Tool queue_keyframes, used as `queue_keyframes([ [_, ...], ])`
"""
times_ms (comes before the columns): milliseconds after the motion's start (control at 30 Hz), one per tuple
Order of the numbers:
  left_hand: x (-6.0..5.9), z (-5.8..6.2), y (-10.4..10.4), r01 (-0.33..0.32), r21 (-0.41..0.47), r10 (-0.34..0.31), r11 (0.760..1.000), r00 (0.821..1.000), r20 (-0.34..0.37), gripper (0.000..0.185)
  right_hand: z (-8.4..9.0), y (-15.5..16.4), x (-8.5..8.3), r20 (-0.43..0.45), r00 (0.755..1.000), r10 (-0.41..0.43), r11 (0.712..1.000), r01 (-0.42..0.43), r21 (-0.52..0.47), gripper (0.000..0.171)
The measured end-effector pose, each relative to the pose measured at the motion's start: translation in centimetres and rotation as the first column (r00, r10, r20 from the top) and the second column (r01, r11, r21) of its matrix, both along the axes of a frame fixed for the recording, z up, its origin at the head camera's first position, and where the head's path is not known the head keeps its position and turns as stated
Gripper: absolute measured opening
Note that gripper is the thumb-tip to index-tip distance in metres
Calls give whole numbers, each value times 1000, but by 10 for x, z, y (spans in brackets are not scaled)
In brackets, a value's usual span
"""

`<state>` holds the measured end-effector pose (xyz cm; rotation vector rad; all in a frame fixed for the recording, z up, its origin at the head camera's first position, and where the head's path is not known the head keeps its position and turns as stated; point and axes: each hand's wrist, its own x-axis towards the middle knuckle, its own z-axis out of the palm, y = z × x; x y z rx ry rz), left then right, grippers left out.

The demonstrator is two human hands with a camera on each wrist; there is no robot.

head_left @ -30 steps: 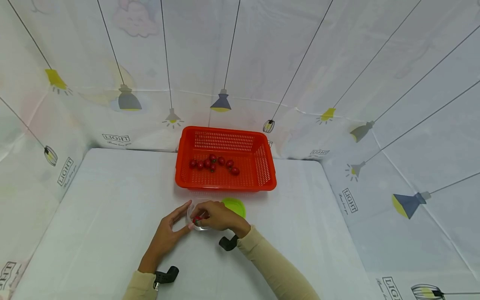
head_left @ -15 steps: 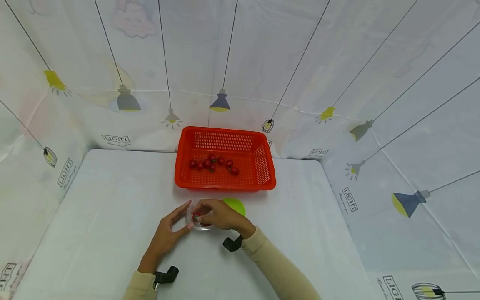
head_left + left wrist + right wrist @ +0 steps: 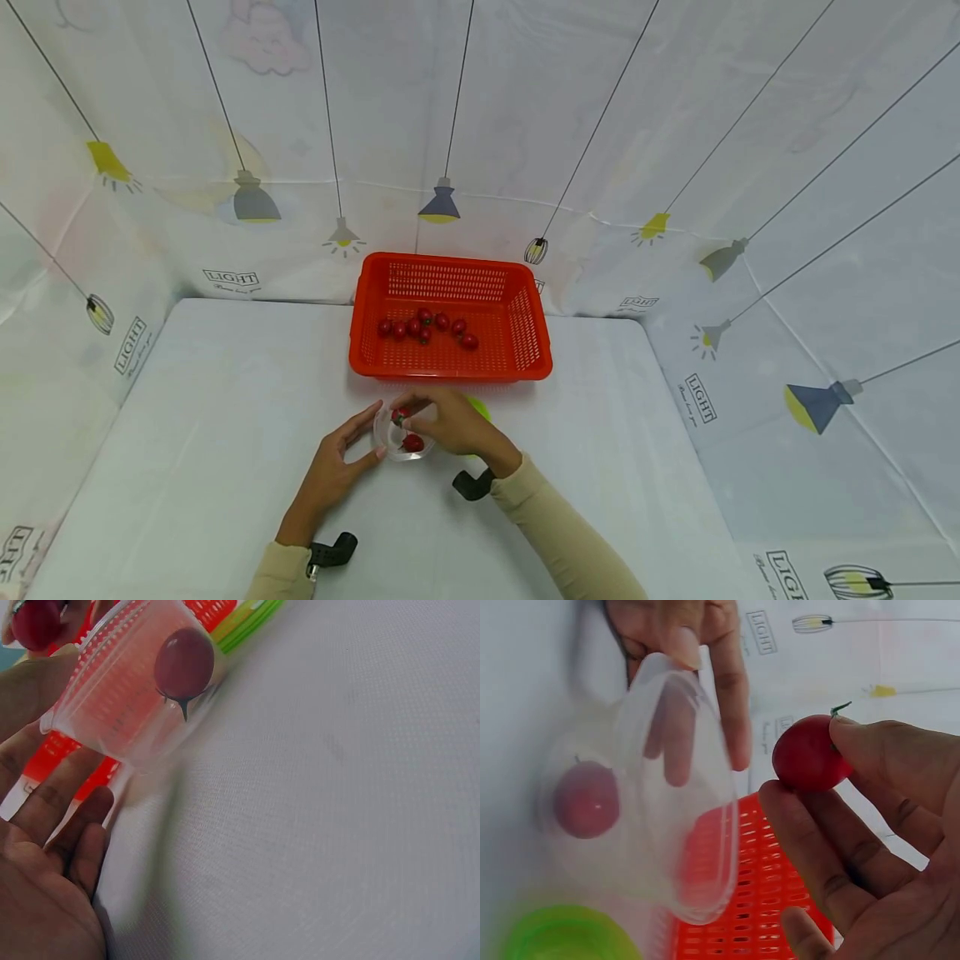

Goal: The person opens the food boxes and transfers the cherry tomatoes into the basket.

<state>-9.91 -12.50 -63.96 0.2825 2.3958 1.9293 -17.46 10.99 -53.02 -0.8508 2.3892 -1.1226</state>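
Note:
A clear plastic container (image 3: 393, 435) stands on the table with one cherry tomato (image 3: 412, 443) in it, red with a green stem. My left hand (image 3: 337, 462) holds the container from the left; its thumb lies at the rim in the right wrist view. Between thumb and fingertips, my right hand (image 3: 453, 422) pinches another cherry tomato (image 3: 810, 754) by its stem end, just above the container's opening. Partly hidden behind the right hand lies a bright green lid (image 3: 566, 937).
Beyond the container sits a red perforated basket (image 3: 480, 367) with several cherry tomatoes (image 3: 424, 317) in it. The white table (image 3: 225, 433) backs onto a printed curtain (image 3: 495, 108) at the rear and sides.
My right hand has shifted a little right and up with its tomato, uncovering the tomato inside the container and covering more of the green lid. The left hand has stayed in place.

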Motion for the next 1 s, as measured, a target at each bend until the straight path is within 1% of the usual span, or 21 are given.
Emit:
queue_keyframes([
  [133, 0, 0, 0, -2, -11, 2, 1000, 1000, 6, 69, 10, 1, -2, -15, 1000, -2, 1000, 2, -17, 27],
  [233, 0, 0, -1, -3, -13, 3, 1000, 1000, 7, 69, 17, 2, -5, -1, 1000, -4, 998, 4, -57, 27],
  [433, 0, -1, -1, -11, 30, 10, 999, 1000, 29, 70, 30, 2, -11, 7, 1000, -3, 994, 4, -114, 27],
  [533, 0, -1, -2, -11, 39, 10, 999, 999, 32, 70, 38, 1, -14, -3, 1000, -1, 991, 1, -136, 28],
  [800, -2, -2, -2, -11, 64, 9, 998, 999, 37, 70, 59, -2, -27, -49, 999, -11, 985, 2, -171, 31],
  [1000, 0, -1, -1, -18, 40, 15, 999, 998, 64, 70, 70, -2, -42, -85, 996, -38, 987, 24, -156, 29],
])
